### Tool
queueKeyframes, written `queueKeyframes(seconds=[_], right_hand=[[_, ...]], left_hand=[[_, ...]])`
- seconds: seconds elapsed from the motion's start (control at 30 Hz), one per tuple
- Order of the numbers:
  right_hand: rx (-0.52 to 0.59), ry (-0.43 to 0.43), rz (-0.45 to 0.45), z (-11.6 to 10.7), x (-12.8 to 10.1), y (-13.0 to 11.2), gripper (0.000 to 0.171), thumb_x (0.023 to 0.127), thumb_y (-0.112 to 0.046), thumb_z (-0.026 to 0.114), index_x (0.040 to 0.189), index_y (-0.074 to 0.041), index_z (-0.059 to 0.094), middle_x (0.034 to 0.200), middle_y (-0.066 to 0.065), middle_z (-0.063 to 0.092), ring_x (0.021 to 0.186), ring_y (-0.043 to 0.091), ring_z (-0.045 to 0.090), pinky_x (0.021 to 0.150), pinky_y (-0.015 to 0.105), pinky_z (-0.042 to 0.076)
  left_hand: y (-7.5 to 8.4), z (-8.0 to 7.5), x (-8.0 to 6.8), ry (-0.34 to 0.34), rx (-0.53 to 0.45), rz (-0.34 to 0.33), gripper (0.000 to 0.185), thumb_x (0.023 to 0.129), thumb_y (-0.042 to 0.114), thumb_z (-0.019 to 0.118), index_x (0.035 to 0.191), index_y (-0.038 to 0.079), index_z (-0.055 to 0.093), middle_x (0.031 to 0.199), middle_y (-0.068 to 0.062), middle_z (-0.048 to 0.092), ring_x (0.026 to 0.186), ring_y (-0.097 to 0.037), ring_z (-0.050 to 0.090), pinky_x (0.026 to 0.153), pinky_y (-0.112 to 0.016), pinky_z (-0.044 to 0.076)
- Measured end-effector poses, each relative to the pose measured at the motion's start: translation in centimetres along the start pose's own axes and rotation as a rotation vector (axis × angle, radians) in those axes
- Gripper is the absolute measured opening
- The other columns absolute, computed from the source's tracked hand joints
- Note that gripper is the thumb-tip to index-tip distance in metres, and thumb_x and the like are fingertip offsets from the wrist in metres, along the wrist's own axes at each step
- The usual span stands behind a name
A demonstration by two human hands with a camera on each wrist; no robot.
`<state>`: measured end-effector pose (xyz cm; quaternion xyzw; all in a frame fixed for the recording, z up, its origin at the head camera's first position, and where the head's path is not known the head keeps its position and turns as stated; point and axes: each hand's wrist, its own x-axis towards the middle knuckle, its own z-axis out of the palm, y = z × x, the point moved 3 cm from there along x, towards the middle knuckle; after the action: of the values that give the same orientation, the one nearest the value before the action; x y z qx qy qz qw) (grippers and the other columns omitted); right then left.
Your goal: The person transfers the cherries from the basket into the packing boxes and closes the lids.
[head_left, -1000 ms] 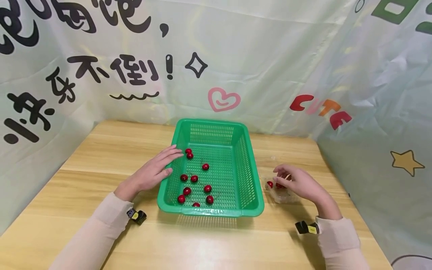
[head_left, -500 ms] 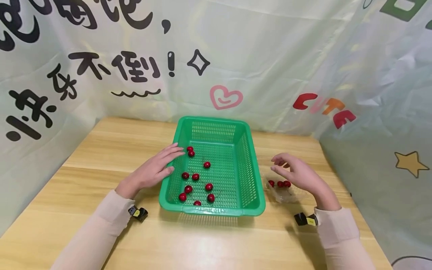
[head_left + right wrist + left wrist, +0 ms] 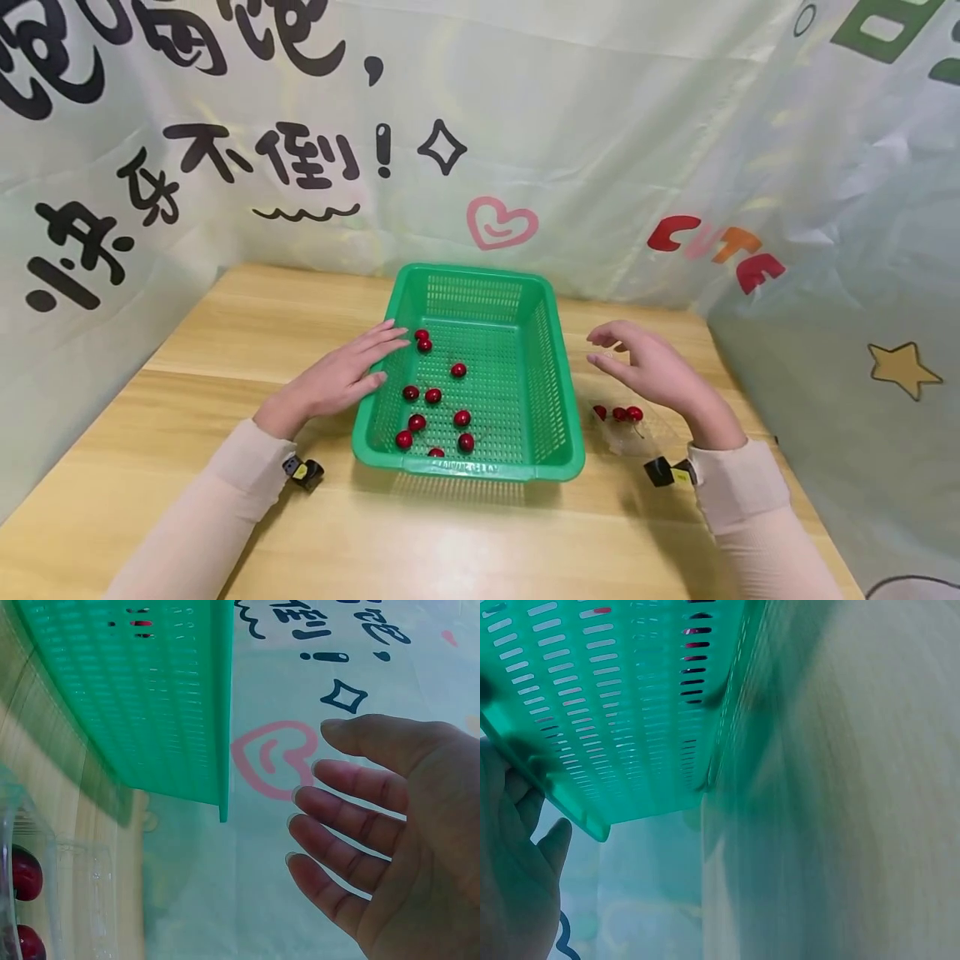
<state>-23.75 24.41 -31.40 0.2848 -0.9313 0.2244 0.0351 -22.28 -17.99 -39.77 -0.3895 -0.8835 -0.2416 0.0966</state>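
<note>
Three cherries (image 3: 618, 412) lie in a left-right row in a clear tray (image 3: 637, 435) right of the basket (image 3: 558, 400), whose long axis runs near to far, the right hand (image 3: 652, 371) hovering loose and empty above them while the flat-fingered left hand (image 3: 341, 379) rests on the basket's left rim.

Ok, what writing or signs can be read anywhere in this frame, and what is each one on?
"不倒!" in black on the backdrop sheet, left part, beside a diamond outline.
"CUTE" in red and orange letters on the same sheet, right part.
More large black characters at the top and far left of the sheet are cut off or warped; not readable with confidence.
Embossed lettering on the green basket front rim: too small to read.
</note>
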Motion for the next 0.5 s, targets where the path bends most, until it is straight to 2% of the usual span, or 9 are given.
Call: queueKeyframes(seconds=[0.5], right_hand=[[0.019, 0.007, -0.002, 0.2, -1.4, -0.5, 0.026, 0.095, -0.023, 0.066, 0.116, -0.009, 0.063, 0.113, 0.005, 0.064, 0.106, 0.027, 0.059, 0.086, 0.048, 0.05]], left_hand=[[0.2, 0.4, -0.1, -0.002, -0.028, -0.001, 0.051, 0.099, 0.017, 0.052, 0.147, 0.004, 0.041, 0.156, -0.013, 0.031, 0.148, -0.03, 0.015, 0.112, -0.058, 0.025]])
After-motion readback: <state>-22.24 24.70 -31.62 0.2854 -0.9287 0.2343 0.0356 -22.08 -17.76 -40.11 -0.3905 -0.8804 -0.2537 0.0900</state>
